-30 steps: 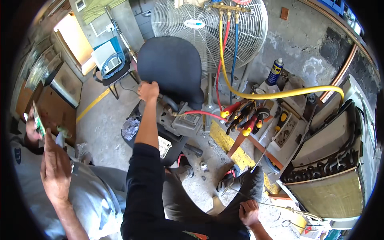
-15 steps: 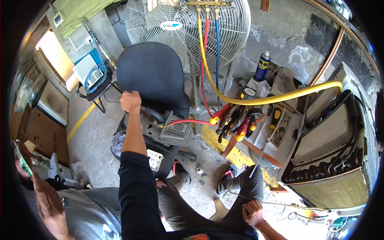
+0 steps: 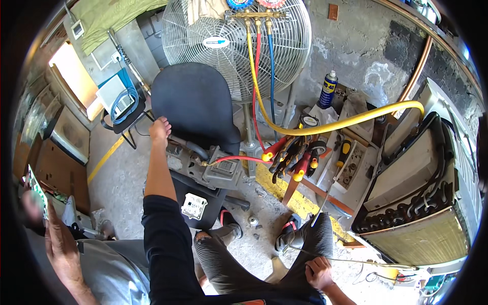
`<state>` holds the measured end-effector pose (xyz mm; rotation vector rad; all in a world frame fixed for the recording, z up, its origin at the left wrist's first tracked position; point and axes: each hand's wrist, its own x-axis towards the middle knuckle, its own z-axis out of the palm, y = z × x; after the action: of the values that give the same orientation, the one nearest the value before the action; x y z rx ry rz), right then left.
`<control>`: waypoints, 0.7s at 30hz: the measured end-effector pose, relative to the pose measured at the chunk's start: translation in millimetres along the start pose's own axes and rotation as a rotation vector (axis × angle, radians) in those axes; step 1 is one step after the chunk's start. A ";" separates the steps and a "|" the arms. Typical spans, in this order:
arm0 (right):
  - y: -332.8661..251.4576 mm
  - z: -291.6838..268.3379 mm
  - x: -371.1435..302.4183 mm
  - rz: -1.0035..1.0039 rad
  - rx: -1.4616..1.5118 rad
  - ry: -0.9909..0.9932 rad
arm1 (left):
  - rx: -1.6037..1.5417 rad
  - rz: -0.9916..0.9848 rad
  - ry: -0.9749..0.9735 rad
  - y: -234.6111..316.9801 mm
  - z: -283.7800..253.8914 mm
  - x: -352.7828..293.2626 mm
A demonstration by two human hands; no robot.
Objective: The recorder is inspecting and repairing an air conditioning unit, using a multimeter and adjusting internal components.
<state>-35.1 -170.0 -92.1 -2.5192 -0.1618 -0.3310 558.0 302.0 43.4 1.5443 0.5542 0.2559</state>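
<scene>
My left hand (image 3: 160, 128), at the end of a dark sleeve, is closed near the left edge of the black chair's backrest (image 3: 193, 101). What its fingers hold, if anything, is hidden. Just below it, a grey metal pump (image 3: 221, 170) sits on the chair, with a black curved pipe (image 3: 197, 149) and a red hose (image 3: 239, 158) joined to it. A pale plate with dark markings (image 3: 193, 206) lies on the seat in front of the pump. My right hand (image 3: 319, 273) rests closed on my right thigh, beside a thin yellowish cable (image 3: 366, 262).
A large fan (image 3: 284, 51) stands behind, carrying a brass gauge manifold (image 3: 258, 16). Pliers (image 3: 292, 157) and a screwdriver (image 3: 344, 151) lie on a low bench at right, near a spray can (image 3: 328, 90). An opened air-conditioner unit (image 3: 406, 188) is farther right. A co-worker's hand (image 3: 63, 249) is at left, by a green board (image 3: 38, 195).
My left hand has shifted slightly left, its fingers now a little raised. The view has tilted up, showing the gauges. The co-worker's green board has moved up. My right hand stays on the thigh.
</scene>
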 end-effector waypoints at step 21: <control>-6.5 -1.5 5.8 0.022 0.018 -0.013 | 0.377 0.050 -0.504 26.6 -46.5 -47.0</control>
<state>-31.1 -165.3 -85.8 -2.5043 -0.1411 -0.3033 500.1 320.1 80.8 1.9034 0.1669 -0.2141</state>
